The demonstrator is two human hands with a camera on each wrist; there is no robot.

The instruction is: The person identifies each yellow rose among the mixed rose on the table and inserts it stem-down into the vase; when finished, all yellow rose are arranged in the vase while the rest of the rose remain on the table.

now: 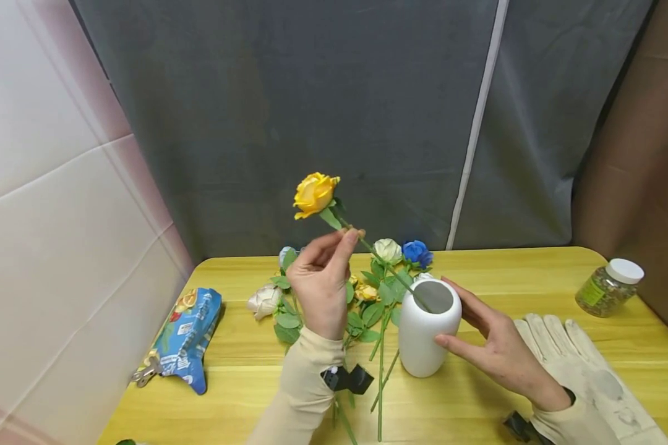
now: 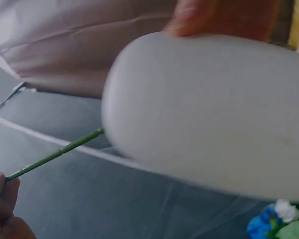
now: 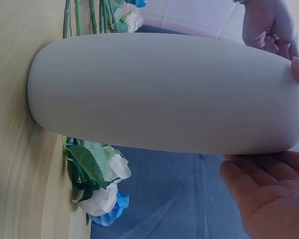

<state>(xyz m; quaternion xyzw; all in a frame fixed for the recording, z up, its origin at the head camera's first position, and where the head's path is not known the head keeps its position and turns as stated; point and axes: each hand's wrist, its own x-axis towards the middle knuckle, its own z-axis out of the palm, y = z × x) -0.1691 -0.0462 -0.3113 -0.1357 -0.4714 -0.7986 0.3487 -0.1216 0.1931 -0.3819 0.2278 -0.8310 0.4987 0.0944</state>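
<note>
In the head view, the left hand [image 1: 320,287] is pinching the yellow rose [image 1: 315,194] below its bloom, its lower end reaching into the white vase [image 1: 427,343]; the right hand [image 1: 495,352] is gripping the vase's side. The white rose [image 1: 388,251] and blue rose [image 1: 417,254] are lying on the table [image 1: 245,377], outside it. In the left wrist view, much of the stem [image 2: 60,153] is showing, so insertion seems partial. In the right wrist view, the vase is standing on the table.
</note>
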